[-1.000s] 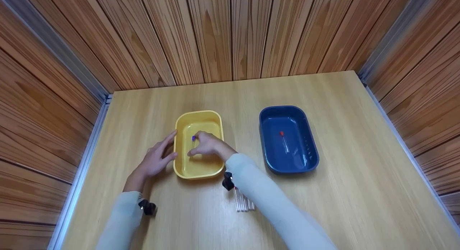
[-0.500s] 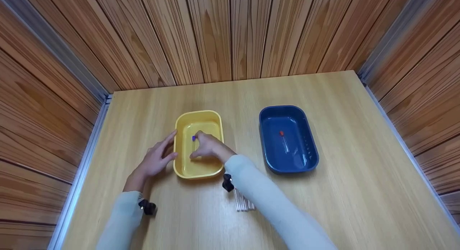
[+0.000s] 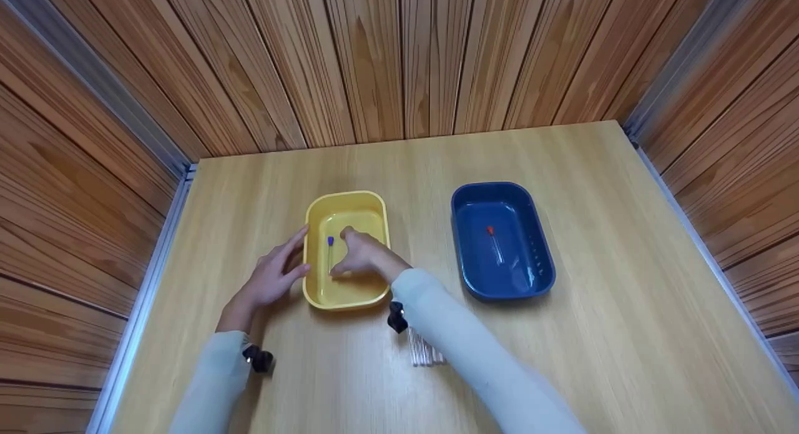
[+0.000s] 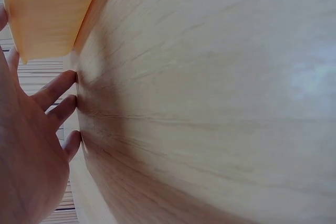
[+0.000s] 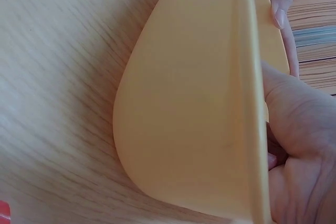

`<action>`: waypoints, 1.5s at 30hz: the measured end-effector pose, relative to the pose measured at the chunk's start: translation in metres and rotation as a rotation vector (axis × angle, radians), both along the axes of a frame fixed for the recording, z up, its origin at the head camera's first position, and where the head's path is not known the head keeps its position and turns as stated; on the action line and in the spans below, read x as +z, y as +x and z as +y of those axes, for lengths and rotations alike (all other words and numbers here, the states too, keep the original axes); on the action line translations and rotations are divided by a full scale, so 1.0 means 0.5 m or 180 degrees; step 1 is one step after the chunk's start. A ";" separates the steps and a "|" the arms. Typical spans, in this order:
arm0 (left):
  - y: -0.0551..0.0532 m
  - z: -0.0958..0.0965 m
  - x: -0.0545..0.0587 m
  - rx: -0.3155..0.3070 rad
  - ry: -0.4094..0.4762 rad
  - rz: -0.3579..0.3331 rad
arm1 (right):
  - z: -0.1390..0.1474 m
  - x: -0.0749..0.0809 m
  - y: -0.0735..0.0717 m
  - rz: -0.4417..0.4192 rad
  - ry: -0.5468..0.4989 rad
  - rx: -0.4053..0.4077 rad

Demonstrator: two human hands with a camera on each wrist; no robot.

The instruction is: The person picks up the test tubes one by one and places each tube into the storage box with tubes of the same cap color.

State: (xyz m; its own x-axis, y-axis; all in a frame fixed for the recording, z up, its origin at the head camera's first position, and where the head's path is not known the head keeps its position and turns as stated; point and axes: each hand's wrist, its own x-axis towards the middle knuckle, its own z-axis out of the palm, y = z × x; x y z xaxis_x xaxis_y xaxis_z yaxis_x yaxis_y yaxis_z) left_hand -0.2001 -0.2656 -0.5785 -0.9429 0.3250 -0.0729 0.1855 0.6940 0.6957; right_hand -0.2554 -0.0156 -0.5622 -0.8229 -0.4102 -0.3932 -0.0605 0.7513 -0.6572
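In the head view, a slim clear tube with a purple cap lies lengthwise in the yellow tray. My right hand reaches down into this tray, just right of the tube, thumb and forefinger apart and a small gap showing beside the cap. The right wrist view has the tray wall hiding most of those fingers. My left hand rests against the tray's left side, forefinger and thumb at the rim. Its other fingers touch the table in the left wrist view.
To the right stands a dark blue tray holding a red-capped clear tube. Several more clear tubes lie side by side on the table, partly under my right forearm. Wood-plank walls enclose the table's back and sides.
The purple-capped tube has come free of my right fingertips and shifted slightly left on the tray floor. My right hand moved a little right, and my left hand kept its place.
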 end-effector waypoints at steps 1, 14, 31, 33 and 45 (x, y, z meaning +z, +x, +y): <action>0.000 0.001 -0.001 0.0000 0.0004 0.0017 | 0.003 0.011 0.005 -0.0024 -0.0024 0.0003; 0.000 0.003 -0.001 0.0016 -0.0001 0.0017 | 0.012 0.067 0.031 -0.0008 -0.0345 -0.0113; 0.001 0.004 -0.002 0.0057 0.0016 -0.0040 | 0.028 0.095 0.041 0.0178 -0.0387 0.0023; 0.000 0.005 -0.002 0.0047 0.0010 -0.0008 | 0.034 0.098 0.042 0.0202 -0.0392 0.0059; 0.004 0.006 -0.002 0.0109 -0.0043 -0.0090 | 0.082 0.115 0.069 0.0368 -0.0616 -0.0084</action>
